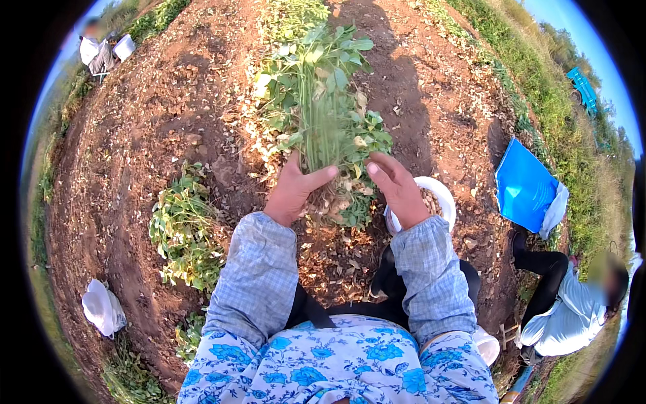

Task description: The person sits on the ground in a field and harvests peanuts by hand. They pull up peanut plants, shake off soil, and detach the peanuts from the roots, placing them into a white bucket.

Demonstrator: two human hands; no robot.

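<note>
A bundle of uprooted peanut plants (323, 116) lies ahead of me, its leafy tops away from me and its roots with pods nearer; its stems look blurred. My left hand (301, 189) is at the left of the stems, thumb across them near the roots. Just right of the bundle, my right hand (396, 187) has its fingers curled and apart, with nothing plainly in it. Behind my right wrist stands a white bucket (446, 194) holding picked peanuts (430, 202), partly hidden by the hand.
Peanut plants (186, 227) lie on the soil at left, near a white sack (101, 308). At right are a blue sheet-like container (527, 184), a seated person (565, 313) and another white bucket (486, 346). Another person (96, 50) sits far left. A blue vehicle (583, 91) stands beyond the grass.
</note>
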